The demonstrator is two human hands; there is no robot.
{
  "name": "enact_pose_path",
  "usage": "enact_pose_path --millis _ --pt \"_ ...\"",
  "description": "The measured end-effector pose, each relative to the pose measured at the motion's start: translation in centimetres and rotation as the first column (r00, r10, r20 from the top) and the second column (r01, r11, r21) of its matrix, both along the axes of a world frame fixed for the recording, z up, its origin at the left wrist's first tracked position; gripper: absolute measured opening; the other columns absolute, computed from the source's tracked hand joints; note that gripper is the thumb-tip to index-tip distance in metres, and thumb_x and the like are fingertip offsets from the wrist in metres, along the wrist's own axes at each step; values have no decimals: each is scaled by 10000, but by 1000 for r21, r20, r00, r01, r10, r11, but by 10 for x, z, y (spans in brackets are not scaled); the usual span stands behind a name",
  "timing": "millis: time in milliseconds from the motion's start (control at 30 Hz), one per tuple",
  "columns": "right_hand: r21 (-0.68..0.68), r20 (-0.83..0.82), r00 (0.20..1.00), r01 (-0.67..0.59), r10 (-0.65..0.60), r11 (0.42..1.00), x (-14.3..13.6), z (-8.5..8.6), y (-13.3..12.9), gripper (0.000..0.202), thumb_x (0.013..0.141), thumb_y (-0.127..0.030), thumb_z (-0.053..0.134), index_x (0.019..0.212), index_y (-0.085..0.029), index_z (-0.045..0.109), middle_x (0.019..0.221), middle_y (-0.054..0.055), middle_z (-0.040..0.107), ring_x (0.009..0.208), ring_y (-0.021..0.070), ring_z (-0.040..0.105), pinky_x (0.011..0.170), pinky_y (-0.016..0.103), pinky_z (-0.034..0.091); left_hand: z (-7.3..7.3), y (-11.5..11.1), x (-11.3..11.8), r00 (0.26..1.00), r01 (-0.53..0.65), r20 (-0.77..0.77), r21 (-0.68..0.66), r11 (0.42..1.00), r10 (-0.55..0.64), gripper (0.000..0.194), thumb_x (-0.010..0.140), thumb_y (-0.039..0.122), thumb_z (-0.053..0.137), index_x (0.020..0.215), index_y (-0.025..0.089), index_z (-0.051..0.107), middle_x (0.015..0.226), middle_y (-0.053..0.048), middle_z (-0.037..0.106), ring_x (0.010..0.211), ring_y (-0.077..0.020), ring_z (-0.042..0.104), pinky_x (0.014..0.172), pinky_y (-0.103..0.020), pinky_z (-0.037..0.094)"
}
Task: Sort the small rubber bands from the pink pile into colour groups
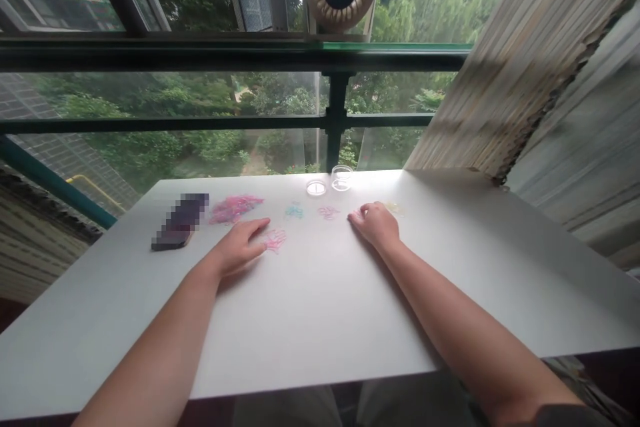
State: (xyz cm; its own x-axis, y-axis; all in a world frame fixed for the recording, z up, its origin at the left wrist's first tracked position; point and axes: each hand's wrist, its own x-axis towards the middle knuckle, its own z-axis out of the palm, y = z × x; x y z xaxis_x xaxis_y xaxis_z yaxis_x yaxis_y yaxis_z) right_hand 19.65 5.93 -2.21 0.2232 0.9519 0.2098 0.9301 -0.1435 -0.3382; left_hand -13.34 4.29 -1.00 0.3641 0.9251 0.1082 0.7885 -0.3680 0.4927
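Note:
My left hand (243,245) rests over the white table (300,320), thumb and fingers apart, beside a small spread of pink bands (275,240). Behind it lies a larger mixed pile of pink and purple bands (235,208). Small groups of blue bands (294,211) and pale pink bands (328,213) sit in the middle. My right hand (375,221) is on the table with its fingers curled and their tips close together over something pinkish, too small to make out. Just behind its knuckles are yellow bands (394,208).
A clear round container (342,177) and a clear lid (316,187) stand at the table's back edge. A dark, blurred phone (181,221) lies at the left. Beyond are a window railing (235,60) and, at the right, a curtain (500,67).

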Motion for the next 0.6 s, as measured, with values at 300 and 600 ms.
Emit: enact_pose_path --millis 300,600 --pt "62 -66 994 -80 84 995 7 -2 -1 239 817 -314 491 801 -214 708 835 33 620 717 150 558 569 256 344 -2 -8 19 997 -59 50 2 998 59 475 702 439 580 1126 228 624 1121 -46 646 1003 -230 596 888 -327 466" --pt "107 -103 968 -220 231 970 16 -5 -5 189 790 -259 520 772 -198 699 826 41 618 727 159 553 655 267 387 1 -15 26 988 -71 138 -22 997 73 411 710 357 582 1095 220 633 1068 -38 669 929 -197 614 865 -307 476"
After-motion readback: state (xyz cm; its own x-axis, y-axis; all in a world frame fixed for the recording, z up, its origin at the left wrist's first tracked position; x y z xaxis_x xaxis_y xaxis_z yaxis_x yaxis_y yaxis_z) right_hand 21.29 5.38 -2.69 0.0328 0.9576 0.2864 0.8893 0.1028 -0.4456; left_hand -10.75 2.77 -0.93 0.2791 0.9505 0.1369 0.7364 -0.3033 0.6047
